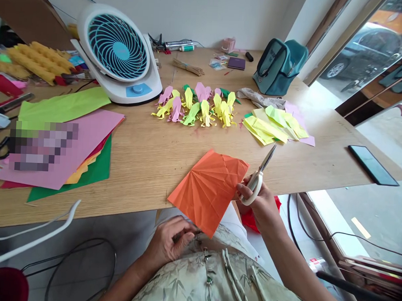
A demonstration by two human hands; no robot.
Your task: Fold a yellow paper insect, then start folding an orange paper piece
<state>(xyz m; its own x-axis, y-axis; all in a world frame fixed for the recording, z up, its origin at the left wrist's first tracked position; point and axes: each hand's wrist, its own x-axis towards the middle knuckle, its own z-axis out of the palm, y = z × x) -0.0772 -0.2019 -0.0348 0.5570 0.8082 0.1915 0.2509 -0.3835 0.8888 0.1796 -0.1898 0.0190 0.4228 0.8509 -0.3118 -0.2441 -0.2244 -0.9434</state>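
My left hand pinches the lower corner of a creased orange paper held over the front edge of the wooden table. My right hand grips white-handled scissors, blades pointing up and away, beside the paper's right edge. Behind them lie several folded paper figures in yellow, pink and green, and a pile of folded yellow-green sheets.
A stack of coloured paper sheets lies at the left. A white and blue fan stands behind it, a teal bag at the back right, a black phone near the right edge. Yellow honeycomb items sit far left.
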